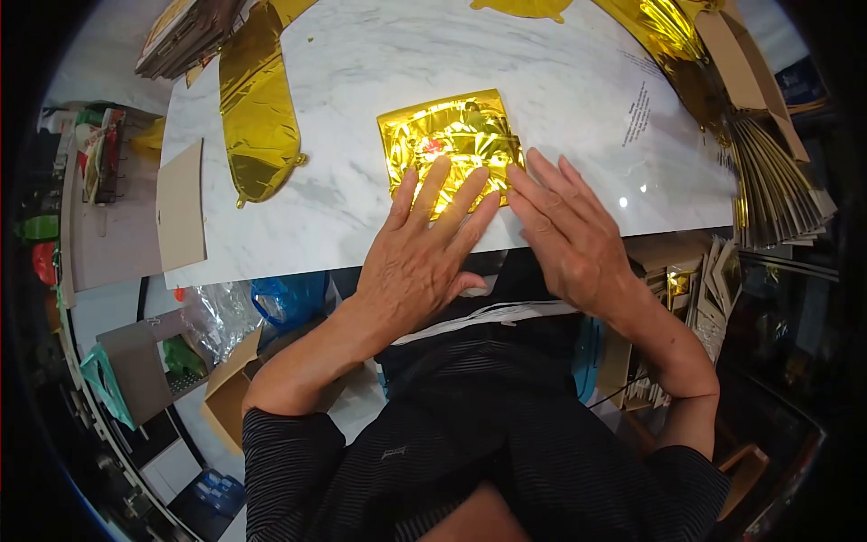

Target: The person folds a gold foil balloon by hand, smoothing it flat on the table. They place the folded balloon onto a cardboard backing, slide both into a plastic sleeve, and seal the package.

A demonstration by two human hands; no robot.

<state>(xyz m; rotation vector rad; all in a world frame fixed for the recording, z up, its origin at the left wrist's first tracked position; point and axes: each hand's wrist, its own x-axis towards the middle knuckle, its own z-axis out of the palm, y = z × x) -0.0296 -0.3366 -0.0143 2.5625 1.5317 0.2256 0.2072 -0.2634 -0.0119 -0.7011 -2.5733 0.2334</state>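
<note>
A folded sheet of shiny gold foil (452, 126) lies on the white marbled table (343, 72), close to its front edge, with a small red spot on it. My left hand (424, 244) rests with spread fingers on the lower part of the foil. At the foil's lower right corner is my right hand (569, 239), palm down, its fingers extended and the fingertips at the foil's right edge. Neither hand grips anything. The parts of the foil under my fingers are hidden.
A flat gold foil balloon (259, 117) lies at the left, near stacked cardboard (185, 41). More gold foil (655, 41) is at the upper right, beside a fanned stack of cards (777, 181). An open cardboard box (230, 388) stands below the table.
</note>
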